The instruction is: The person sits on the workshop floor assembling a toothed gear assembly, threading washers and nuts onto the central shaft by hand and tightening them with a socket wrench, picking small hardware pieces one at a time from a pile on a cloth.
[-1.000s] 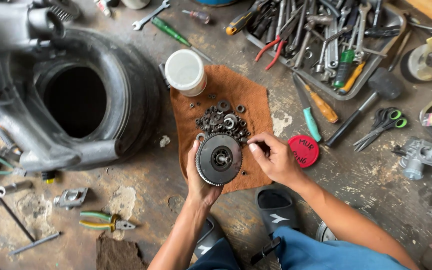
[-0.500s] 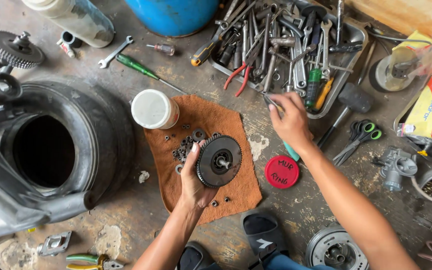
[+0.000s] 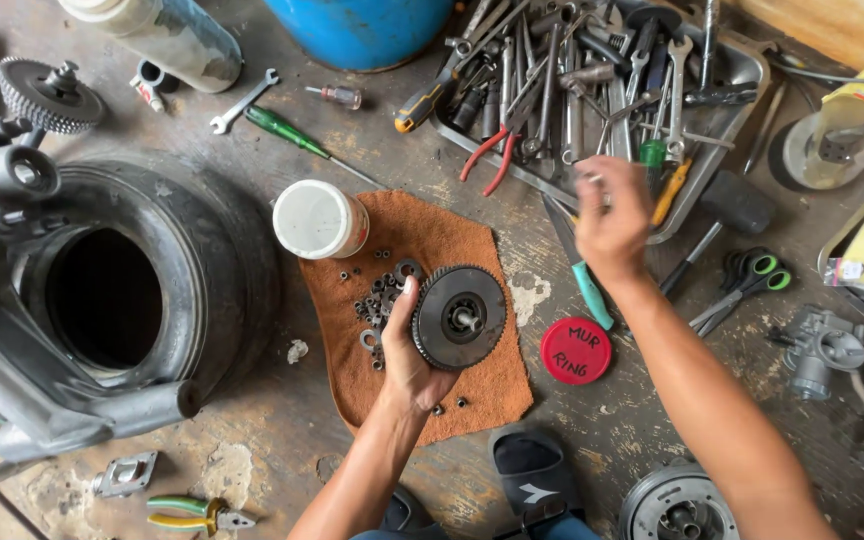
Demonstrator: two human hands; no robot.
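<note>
Head view: one toothed clutch wheel (image 3: 459, 317) sits gripped in the left hand (image 3: 404, 360) over one brown cloth (image 3: 457, 250); right hand (image 3: 610, 215), blurred, grip unclear, hovers beside the cloth near one tool tray (image 3: 742, 70).

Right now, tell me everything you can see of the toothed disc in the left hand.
The disc is round, dark grey and looks like metal, with fine teeth all around its rim. Its face has a recessed ring and a lighter hub with a short shaft end at the centre. It looks worn and greasy. The left hand holds it by its left edge, thumb up along the rim, face turned toward the camera, over the brown cloth beside a heap of small washers and nuts. The right hand is apart from it.
</note>
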